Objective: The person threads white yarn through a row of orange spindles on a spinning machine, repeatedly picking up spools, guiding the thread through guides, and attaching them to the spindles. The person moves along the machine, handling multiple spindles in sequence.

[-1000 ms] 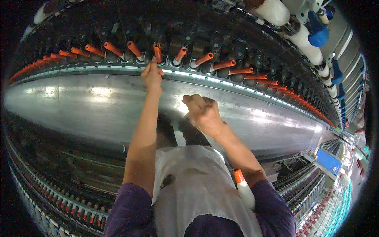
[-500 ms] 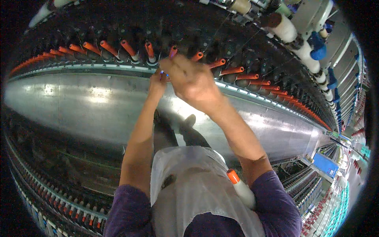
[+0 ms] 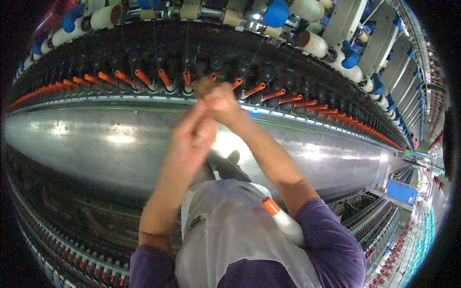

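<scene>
A row of orange bobbins [image 3: 163, 78] stands on spindles along the spinning frame in front of me. My right hand [image 3: 222, 103] is at this row with its fingers closed, partly covering one bobbin; what they hold, if anything, is hidden. Just nearer to me and to the left, my left hand [image 3: 196, 132] is smeared by motion, its fingertips close to the right hand. Whether the left hand holds anything does not show. A white yarn cop with an orange tip [image 3: 283, 221] rests against the apron [image 3: 225, 216], by my right arm.
Above the bobbins runs a bank of white rollers [image 3: 312, 44] with blue parts [image 3: 276, 13]. A metallic grey floor [image 3: 115, 137] stretches along the aisle. Behind me stands another row of spindles [image 3: 72, 249]. A blue panel [image 3: 402, 192] is at the far right.
My left hand has drawn back from the spindles toward me. The right hand has shifted slightly left and is more closed. The view now takes in more of the upper rollers.
</scene>
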Motion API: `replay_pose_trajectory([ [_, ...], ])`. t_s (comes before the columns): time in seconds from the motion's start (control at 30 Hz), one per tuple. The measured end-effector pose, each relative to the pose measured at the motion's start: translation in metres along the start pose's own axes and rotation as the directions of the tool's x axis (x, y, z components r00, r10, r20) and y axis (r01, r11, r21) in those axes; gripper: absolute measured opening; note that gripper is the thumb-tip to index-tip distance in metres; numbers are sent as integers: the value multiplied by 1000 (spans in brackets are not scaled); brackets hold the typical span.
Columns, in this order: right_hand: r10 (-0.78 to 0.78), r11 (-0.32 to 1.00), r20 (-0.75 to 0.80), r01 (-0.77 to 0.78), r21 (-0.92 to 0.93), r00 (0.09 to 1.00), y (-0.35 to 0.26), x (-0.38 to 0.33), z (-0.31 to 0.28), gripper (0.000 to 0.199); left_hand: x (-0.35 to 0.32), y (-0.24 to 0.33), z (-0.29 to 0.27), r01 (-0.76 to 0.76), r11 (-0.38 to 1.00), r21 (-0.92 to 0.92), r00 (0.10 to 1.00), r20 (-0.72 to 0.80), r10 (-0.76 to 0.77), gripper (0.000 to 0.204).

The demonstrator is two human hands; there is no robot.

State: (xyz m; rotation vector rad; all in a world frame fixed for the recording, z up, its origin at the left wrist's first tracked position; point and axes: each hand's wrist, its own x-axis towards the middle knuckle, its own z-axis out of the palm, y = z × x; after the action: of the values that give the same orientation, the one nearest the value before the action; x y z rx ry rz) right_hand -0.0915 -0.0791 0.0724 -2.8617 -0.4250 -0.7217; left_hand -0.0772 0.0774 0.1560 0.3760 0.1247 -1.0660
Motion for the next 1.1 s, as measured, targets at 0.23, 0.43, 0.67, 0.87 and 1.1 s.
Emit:
replay_pose_trajectory([
  [0.23, 338, 920, 221, -271, -285, 915, 15, -64, -41, 24, 21, 33, 4, -203, 727, 656, 974, 61, 217, 33],
  [0.43, 610, 779, 211, -627, 18, 764, -16, -67, 25, 16, -18, -41, -1, 0, 366, 931, 999, 17, -43, 39],
  [0.67, 401, 858, -40, -359, 368, 915, -35, 35, -82, 31, -24, -18, 57, -284, 659, 696, 958, 171, 231, 39],
  [0.87, 273, 956, -374, -209, 204, 886, -2, 72, -143, 27, -31, -16, 85, -314, 689, 654, 949, 244, 201, 39],
  [1.1, 321, 925, 358, -208, -319, 877, 11, -65, -24, 12, -24, -70, 1, 242, 845, 476, 970, -101, -221, 36],
])
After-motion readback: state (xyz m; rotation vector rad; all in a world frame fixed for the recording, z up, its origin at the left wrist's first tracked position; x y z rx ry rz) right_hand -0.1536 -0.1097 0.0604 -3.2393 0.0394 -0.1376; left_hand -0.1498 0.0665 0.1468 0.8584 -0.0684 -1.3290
